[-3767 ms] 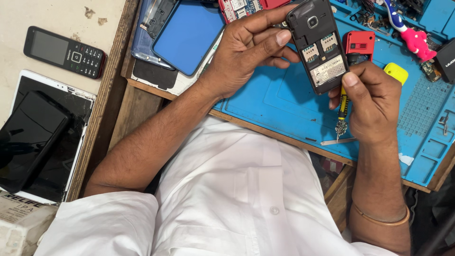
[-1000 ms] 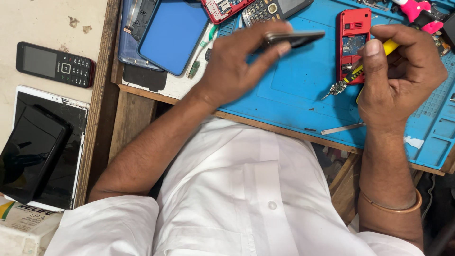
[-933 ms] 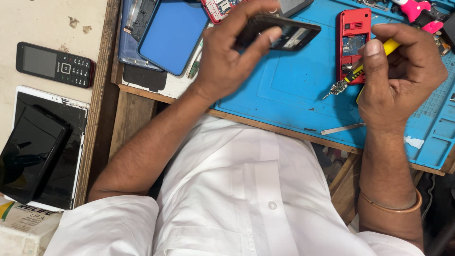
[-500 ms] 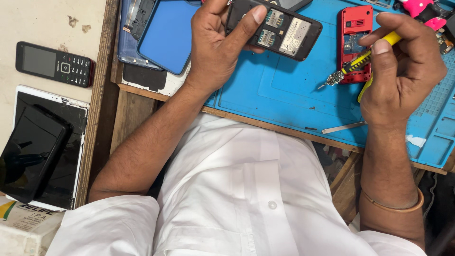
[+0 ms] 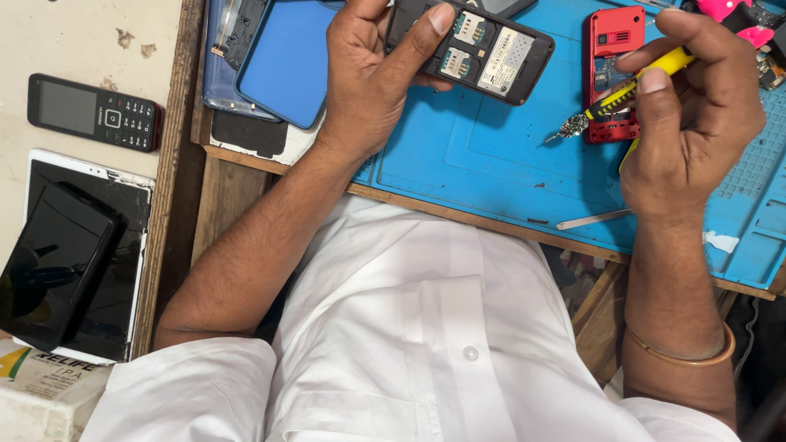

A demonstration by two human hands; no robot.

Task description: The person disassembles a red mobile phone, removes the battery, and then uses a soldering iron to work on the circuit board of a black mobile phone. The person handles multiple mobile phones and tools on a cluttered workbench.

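Note:
My left hand (image 5: 372, 78) grips a black keypad phone (image 5: 483, 49) with its back cover off, card slots and a white label facing up, held above the blue work mat (image 5: 491, 172). My right hand (image 5: 696, 115) holds a yellow-handled screwdriver (image 5: 630, 86), its metal tip pointing left toward the phone. A red phone body (image 5: 612, 49) lies open on the mat just behind the screwdriver.
A blue phone cover (image 5: 286, 61) and a dark frame lie at the mat's left edge. A metal strip (image 5: 594, 218) rests near the mat's front edge. On the side counter sit a black keypad phone (image 5: 94, 112), a cracked tablet (image 5: 106, 270) and a black smartphone (image 5: 53, 266). Pink parts (image 5: 733, 12) sit top right.
My left hand turned the black phone from edge-on to open back facing up and raised it. My right hand lifted the screwdriver off the red phone body, tip now pointing left.

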